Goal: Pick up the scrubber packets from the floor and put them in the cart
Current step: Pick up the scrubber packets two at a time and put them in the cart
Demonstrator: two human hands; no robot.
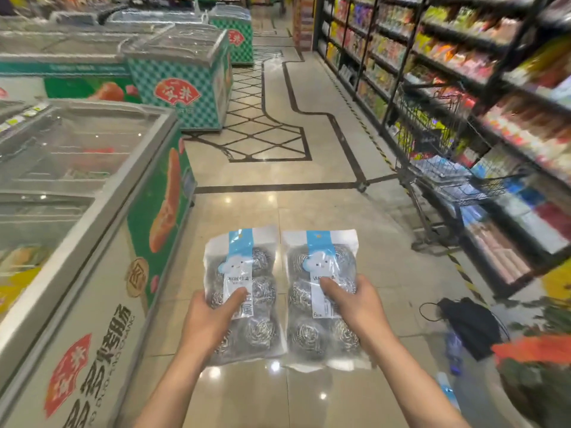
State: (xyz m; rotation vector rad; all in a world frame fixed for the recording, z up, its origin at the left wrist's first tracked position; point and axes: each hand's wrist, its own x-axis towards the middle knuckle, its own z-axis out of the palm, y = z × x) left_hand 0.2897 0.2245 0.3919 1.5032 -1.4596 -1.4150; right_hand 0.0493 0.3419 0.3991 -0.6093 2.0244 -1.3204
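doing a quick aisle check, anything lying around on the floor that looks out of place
Yes: a dark bag with loose cords lies on the floor at the right, below the shelves, with a blurred blue item beside it.

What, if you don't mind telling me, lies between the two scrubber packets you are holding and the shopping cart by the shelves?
In the head view, only bare tiled floor shows between the two scrubber packets and the shopping cart; nothing stands there.

Two clear scrubber packets, left packet point(244, 291) and right packet point(324, 296), each with a blue cloud label and seemingly six steel-wool balls, are held upright side by side, well apart from the blurred wire cart point(448, 156) by the shelves.
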